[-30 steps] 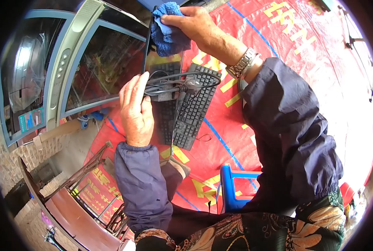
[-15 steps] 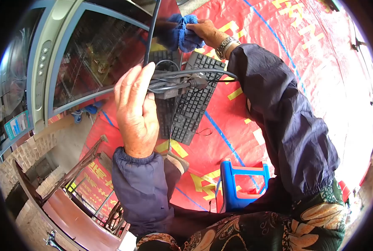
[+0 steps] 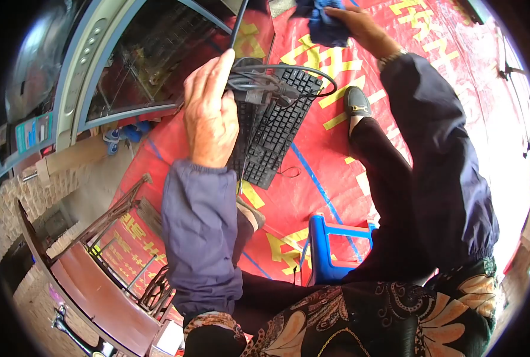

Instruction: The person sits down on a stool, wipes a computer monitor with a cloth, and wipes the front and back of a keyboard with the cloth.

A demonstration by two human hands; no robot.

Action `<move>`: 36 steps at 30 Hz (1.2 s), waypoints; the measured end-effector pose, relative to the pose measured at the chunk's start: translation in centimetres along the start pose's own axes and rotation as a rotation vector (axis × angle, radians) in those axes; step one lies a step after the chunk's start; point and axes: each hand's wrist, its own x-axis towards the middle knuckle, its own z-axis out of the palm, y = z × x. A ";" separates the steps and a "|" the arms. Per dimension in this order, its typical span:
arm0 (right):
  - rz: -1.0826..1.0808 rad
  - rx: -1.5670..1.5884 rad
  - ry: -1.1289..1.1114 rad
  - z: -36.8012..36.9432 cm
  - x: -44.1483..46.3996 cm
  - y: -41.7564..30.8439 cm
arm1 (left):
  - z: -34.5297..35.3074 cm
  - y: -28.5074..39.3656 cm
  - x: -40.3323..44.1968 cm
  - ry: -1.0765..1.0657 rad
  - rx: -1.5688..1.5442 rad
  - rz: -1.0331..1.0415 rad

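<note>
My left hand (image 3: 208, 113) is closed at the edge of a thin, glossy black monitor (image 3: 254, 33) seen nearly edge-on, its surface reflecting the red floor. Beside its thumb, a bundle of black cables (image 3: 256, 80) with a plug loops out to the right. Bunched in my right hand (image 3: 366, 30) is a blue cloth (image 3: 327, 27), held out to the right of the monitor and apart from it. A black keyboard (image 3: 283, 128) lies tilted below the cables, partly covered by them.
Red sheeting (image 3: 312, 208) with yellow characters covers the floor. A blue stool (image 3: 324, 256) stands near my legs. At left are a glass-fronted cabinet (image 3: 86, 59) and a brown bench (image 3: 98, 285). My shoe (image 3: 357, 101) rests right of the keyboard.
My right hand has moved up and right with the cloth, away from the monitor. My left hand sits slightly higher and further right in view. My right shoe has come into sight.
</note>
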 end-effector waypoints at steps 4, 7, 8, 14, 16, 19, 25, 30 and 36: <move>0.171 0.238 0.010 -8.1 -3.9 -6.5 | 0.3 -0.4 -0.4 0.024 -0.079 -0.081; 0.362 0.361 -0.064 -9.7 -9.6 -6.9 | 0.7 -0.6 -0.4 0.042 0.010 -0.018; 0.586 0.523 -0.116 -10.2 -10.6 -8.3 | 0.6 -0.7 -0.6 0.049 0.014 -0.017; 0.768 0.567 -0.216 -13.1 -14.0 -16.4 | -2.3 0.2 -3.1 -0.004 0.101 -0.126; 0.588 0.337 -0.211 -15.5 -11.1 -21.2 | -3.7 0.2 -5.6 -0.023 0.084 -0.146; 0.337 0.387 -0.387 -14.2 -10.1 -21.0 | -5.1 1.1 -10.4 -0.105 0.110 -0.261; 1.078 1.031 -0.553 -9.2 -5.5 -27.2 | -6.2 1.5 -16.1 -0.105 0.046 -0.456; 1.206 0.799 -0.772 -0.7 -5.0 -30.5 | -5.8 0.9 -16.3 -0.233 -0.048 -0.570; 1.408 1.011 -0.618 16.1 -8.7 -31.7 | -6.2 1.2 -16.0 -0.157 -0.050 -0.501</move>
